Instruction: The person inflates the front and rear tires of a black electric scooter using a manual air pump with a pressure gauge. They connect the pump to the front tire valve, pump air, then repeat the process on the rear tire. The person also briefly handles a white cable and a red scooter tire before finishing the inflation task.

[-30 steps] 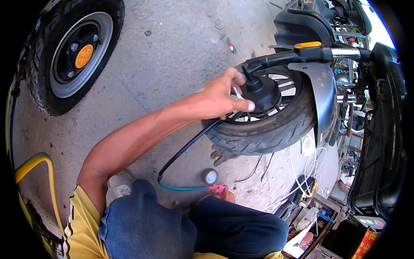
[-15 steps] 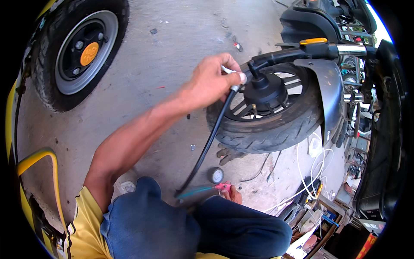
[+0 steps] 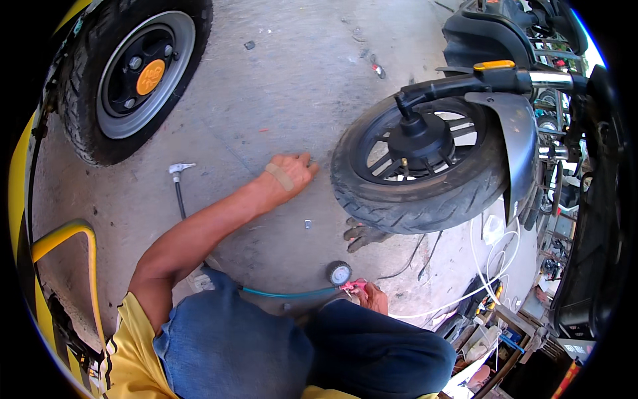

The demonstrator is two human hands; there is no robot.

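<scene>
Head view: the right hand (image 3: 376, 300) grips the pink inflator handle (image 3: 355, 286), gauge (image 3: 339, 273) apparently upturned for reading; the left hand (image 3: 290, 174), curled near the front wheel (image 3: 420, 142), grip impossible to tell; the hose nozzle (image 3: 178, 169) rests on the floor (image 3: 266, 86), perhaps leaving it free

It's grey concrete floor (image 3: 292, 80) spread out before me, scuffed and stained, dotted with small scraps (image 3: 249, 45)! Up on my left, a big wheel (image 3: 126, 83) with an orange hub cap (image 3: 150, 78). Down right, a wooden frame (image 3: 515, 319) crammed with clutter (image 3: 480, 349), and bright daylight (image 3: 593, 57) breaks in at upper right!
</scene>
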